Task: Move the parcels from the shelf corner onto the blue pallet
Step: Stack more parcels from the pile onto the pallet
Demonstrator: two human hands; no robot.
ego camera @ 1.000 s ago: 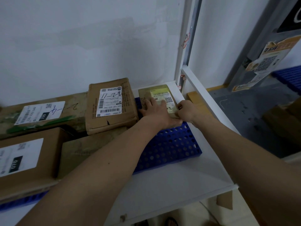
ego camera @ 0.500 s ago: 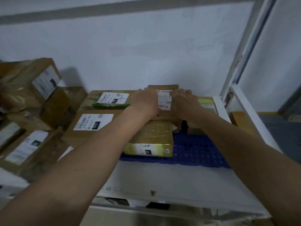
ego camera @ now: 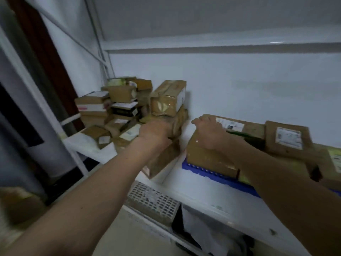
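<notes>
Just beyond the knuckles of my left hand sits the heap of parcels in the shelf corner, cardboard boxes stacked loosely against the wall and the upright post. That hand is up against the near face of the heap, over a brown parcel that leans off the pile toward me. The picture is smeared there, and the fingers are hidden behind the back of the hand, so I cannot tell whether they are curled round a box or merely touching one.

My right hand hovers by the top left edge of a large box that already sits on the blue pallet. Its fingers are loosely bent and point toward the heap; I see nothing held in them. Behind and to the right of those fingers more labelled parcels lie on the pallet, so part of the load is already across.

I judge this to be the reach for the next parcel: one hand at the heap, the other between the pallet and the corner. The next move calls for a sure hold on one box near my left fingers, probably the leaning one, since it is nearest and nothing obvious rests on it. The taped box perched high just beyond those fingers looks unsteady, so I would draw the chosen parcel out gently, bring the right hand under it, and carry it across the bare strip of white shelf to the pallet.
</notes>
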